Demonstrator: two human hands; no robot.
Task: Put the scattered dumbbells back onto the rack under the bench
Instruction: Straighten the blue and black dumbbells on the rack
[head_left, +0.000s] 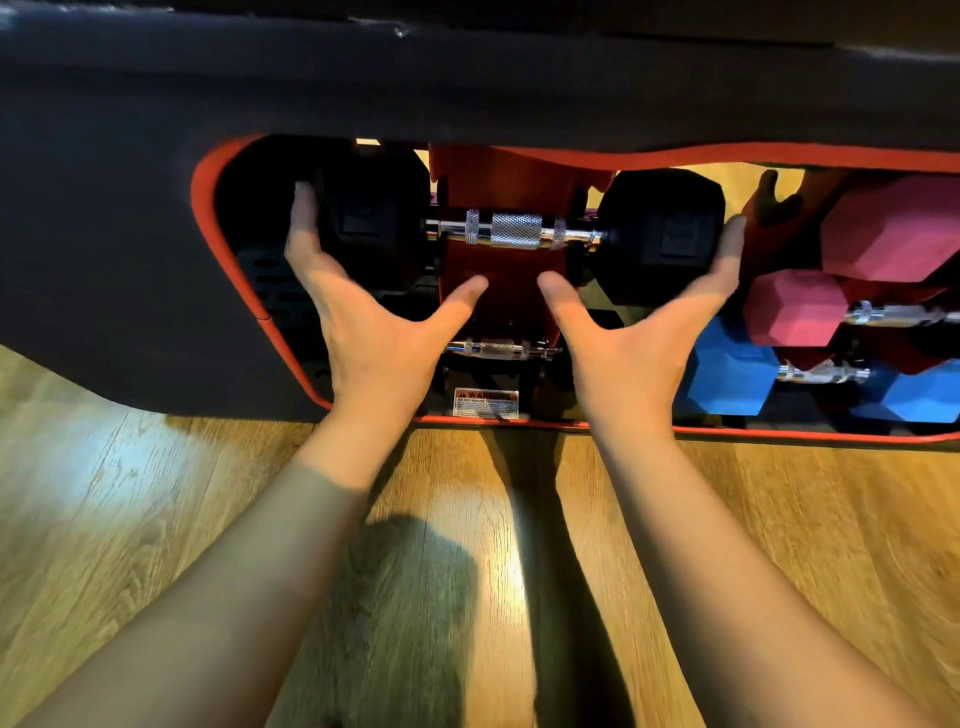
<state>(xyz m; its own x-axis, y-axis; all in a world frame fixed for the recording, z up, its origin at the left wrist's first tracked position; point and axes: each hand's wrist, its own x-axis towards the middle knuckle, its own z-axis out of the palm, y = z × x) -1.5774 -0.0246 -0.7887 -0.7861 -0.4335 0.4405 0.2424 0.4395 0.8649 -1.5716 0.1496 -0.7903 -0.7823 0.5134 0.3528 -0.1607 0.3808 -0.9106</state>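
A black hex dumbbell (660, 234) with a knurled chrome handle lies across the red rack (498, 171) under the black bench (467, 78). My left hand (374, 312) has straight fingers against the outer face of its left head. My right hand (639, 332) mirrors it, fingers flat along the right head. Both thumbs point inward below the handle. Just beneath, part of a second chrome handle (493, 349) shows between my hands.
Pink dumbbells (795, 309) and blue dumbbells (727, 369) fill the rack's right side. A warning label (485, 402) sits at the rack's base. Wooden floor (467, 571) stretches in front of the bench, crossed by my forearms' shadows.
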